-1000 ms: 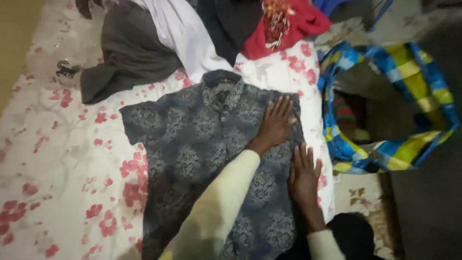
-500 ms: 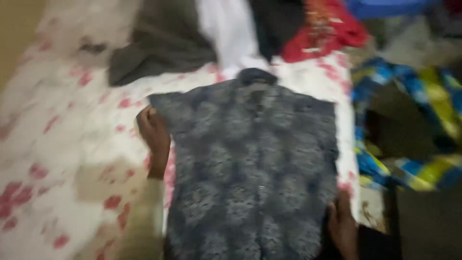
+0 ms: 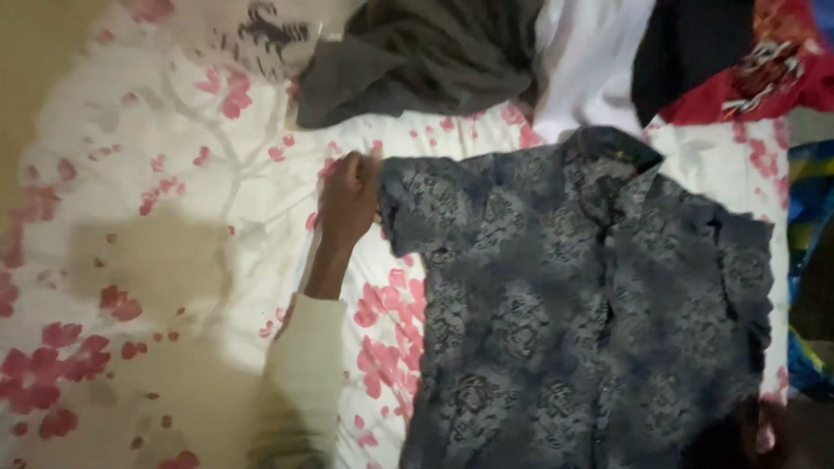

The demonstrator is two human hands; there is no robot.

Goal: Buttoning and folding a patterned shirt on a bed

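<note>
Left hand [image 3: 347,204] has slid up from the shirt's side and now pinches the sleeve of the one patterned grey shirt [image 3: 573,304], spread flat on the floral bedsheet [image 3: 156,217]. Right hand [image 3: 734,439] is barely visible at the hem, can't tell its grip. Four other garments piled above.

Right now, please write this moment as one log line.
left hand: grips sleeve edge of patterned blue shirt | right hand: barely visible at shirt hem | shirt: flat on floral sheet

Dim, slightly blurred, shadowed lower edge
</note>
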